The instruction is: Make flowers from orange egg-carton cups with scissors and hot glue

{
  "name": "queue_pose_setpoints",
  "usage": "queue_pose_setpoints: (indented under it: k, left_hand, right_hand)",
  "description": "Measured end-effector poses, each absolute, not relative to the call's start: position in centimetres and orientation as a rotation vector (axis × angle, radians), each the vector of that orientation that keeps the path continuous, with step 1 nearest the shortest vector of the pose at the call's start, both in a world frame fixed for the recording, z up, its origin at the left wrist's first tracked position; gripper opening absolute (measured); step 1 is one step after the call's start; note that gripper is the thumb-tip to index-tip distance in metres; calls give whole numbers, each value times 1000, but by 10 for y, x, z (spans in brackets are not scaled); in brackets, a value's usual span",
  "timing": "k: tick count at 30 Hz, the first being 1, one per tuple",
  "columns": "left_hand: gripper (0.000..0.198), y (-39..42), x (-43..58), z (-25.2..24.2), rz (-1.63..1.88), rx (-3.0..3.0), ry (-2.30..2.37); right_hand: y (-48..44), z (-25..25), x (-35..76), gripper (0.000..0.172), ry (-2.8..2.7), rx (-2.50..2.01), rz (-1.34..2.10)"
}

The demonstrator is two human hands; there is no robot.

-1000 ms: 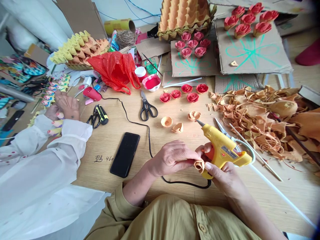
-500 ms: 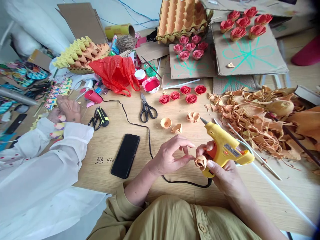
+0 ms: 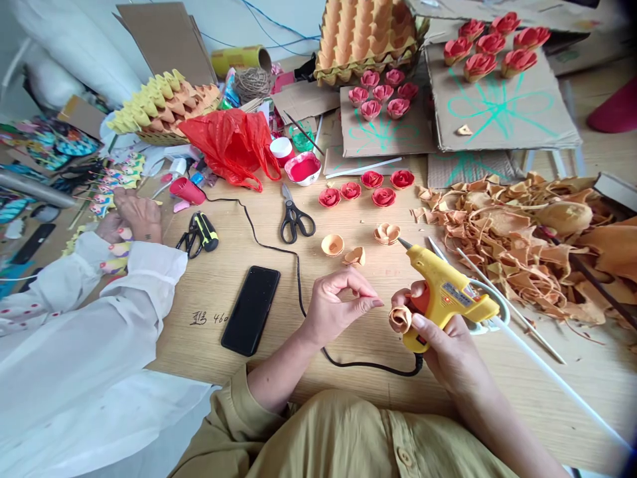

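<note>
My right hand [image 3: 450,345] is wrapped round a yellow hot glue gun [image 3: 440,282], its nozzle pointing up and left and a long clear glue stick [image 3: 557,378] running out of its back. The same hand's thumb and finger also hold a small tan paper rose [image 3: 400,319]. Left of the rose, my left hand [image 3: 336,309] has thumb and fingertips pinched together, apart from the flower; anything between them is too small to make out. Beyond lie a tan petal cup [image 3: 332,245], a loose petal piece [image 3: 355,256] and an unpainted flower [image 3: 387,233].
Several red paper roses [image 3: 383,196] lie behind these. Scissors [image 3: 295,219], a black phone [image 3: 249,311] and the gun's cord [image 3: 298,282] are on the left. A heap of tan scraps [image 3: 517,232] fills the right. A co-worker's hand [image 3: 139,216] is at far left.
My left hand has drawn slightly left, away from the rose, and its spread fingers have closed into a pinch. My right hand still holds the glue gun and rose.
</note>
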State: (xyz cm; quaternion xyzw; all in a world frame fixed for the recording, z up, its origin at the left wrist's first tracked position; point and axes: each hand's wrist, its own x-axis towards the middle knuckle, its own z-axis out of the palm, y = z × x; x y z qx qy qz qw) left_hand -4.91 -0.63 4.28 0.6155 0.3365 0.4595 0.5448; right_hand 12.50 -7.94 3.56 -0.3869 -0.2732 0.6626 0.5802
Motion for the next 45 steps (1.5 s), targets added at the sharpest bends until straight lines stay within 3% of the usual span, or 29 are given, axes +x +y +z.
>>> queue_pose_setpoints:
  k: [10,16,30,45]
  left_hand:
    - [20,-10,-46,46,983,1413,872]
    - [33,-8,-46,42,1033,1353,932]
    - [27,-5,-44,45,934,1223,951]
    - [33,7,-56,44,1061,1045,946]
  right_hand:
    - [-83,33,125,29,-704,-948,1525]
    - [-83,32,124,28,-694,-928,1527]
    - [-83,40,124,30,-609,-920,1493]
    - [-84,40,124,29,-616,-872,1458]
